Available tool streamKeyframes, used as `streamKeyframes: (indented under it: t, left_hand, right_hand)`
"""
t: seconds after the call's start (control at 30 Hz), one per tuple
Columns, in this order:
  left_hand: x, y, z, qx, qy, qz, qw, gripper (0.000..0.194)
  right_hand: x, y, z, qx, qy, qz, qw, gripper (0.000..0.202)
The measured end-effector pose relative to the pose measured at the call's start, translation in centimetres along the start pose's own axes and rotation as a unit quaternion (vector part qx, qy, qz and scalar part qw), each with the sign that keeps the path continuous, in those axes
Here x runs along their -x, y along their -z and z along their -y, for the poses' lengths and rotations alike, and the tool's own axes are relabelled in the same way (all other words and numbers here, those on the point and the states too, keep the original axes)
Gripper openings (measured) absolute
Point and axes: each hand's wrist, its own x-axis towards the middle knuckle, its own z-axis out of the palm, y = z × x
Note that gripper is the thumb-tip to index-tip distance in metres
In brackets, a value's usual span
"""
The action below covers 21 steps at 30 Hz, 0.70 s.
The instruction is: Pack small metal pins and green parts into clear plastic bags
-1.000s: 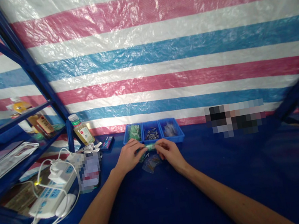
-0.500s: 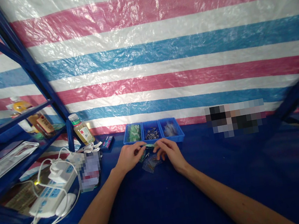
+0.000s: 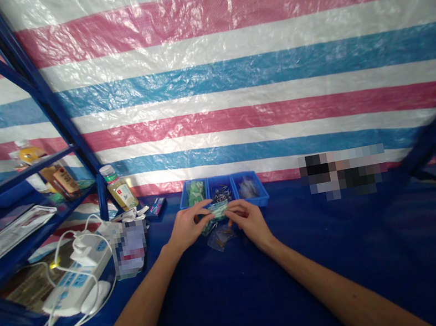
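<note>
Between my two hands a small green-and-clear plastic packet [image 3: 220,211] is stretched out just in front of the blue trays. My left hand [image 3: 190,225] pinches its left end with thumb and fingers, and my right hand [image 3: 249,222] pinches the right end. Beneath them on the table lie a clear plastic bag [image 3: 220,239] with small brownish pieces in it and another green packet [image 3: 208,229], partly hidden. Behind, a blue three-part tray [image 3: 225,204] holds green packets [image 3: 196,192], dark metal screw-like pieces [image 3: 222,194] and clear bags [image 3: 248,187].
To the left lie a white power strip [image 3: 70,293] with tangled cables, a phone [image 3: 131,248] and a small blue box [image 3: 156,208]. A bottle [image 3: 119,189] stands behind them. Blue metal shelving [image 3: 68,127] rises at left. At right on the blue table [image 3: 343,253] is a blurred-out patch.
The green packet has been turned so that its flat face shows toward me. My fingers have shifted along its ends; the trays and the bag below stay put.
</note>
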Motion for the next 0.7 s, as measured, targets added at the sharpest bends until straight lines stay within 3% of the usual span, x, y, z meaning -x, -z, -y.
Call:
streamKeyframes:
  t: [0.13, 0.37, 0.7]
  left_hand:
    - [-0.18, 0.25, -0.04, 0.000, -0.049, 0.009, 0.999, 0.016]
    - [-0.25, 0.41, -0.27, 0.005, -0.085, -0.010, 0.996, 0.017]
    - [-0.12, 0.08, -0.18, 0.016, -0.023, -0.028, 0.999, 0.018]
  right_hand:
    - [-0.27, 0.43, -0.32, 0.058, 0.052, -0.019, 0.997, 0.024]
    - [-0.29, 0.49, -0.31, 0.091, 0.095, -0.015, 0.991, 0.008]
    - [0.15, -0.10, 0.42, 0.022, 0.006, -0.002, 1.000, 0.034]
